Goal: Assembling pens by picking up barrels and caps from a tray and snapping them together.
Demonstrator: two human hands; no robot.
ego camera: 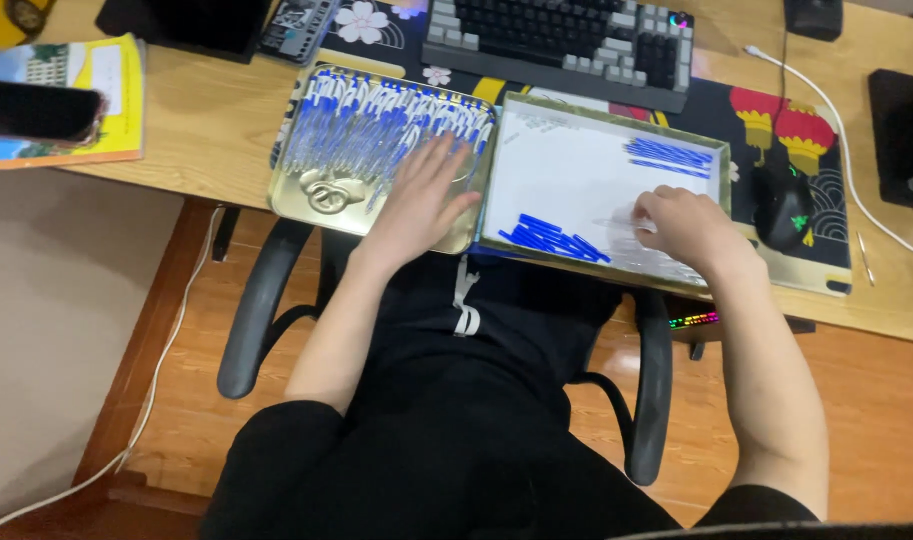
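Two gold-rimmed trays sit side by side at the desk's near edge. The left tray (321,195) is full of several blue-and-clear pens (366,125). My left hand (424,195) lies flat, fingers apart, on the pens at that tray's right side. The right tray (506,165) has a white bottom with a pile of blue caps (551,238) at its near left, another blue pile (671,155) at its far right, and clear pen barrels (626,250) near the front. My right hand (681,222) rests curled over those clear barrels; what it grips is hidden.
A keyboard (561,40) lies behind the trays on a patterned desk mat (776,120). A black mouse (784,205) sits right of the right tray, with a white cable (836,140) beyond. A phone (36,110) rests on a yellow book (116,90) at the far left. My chair's armrests (256,310) flank my legs.
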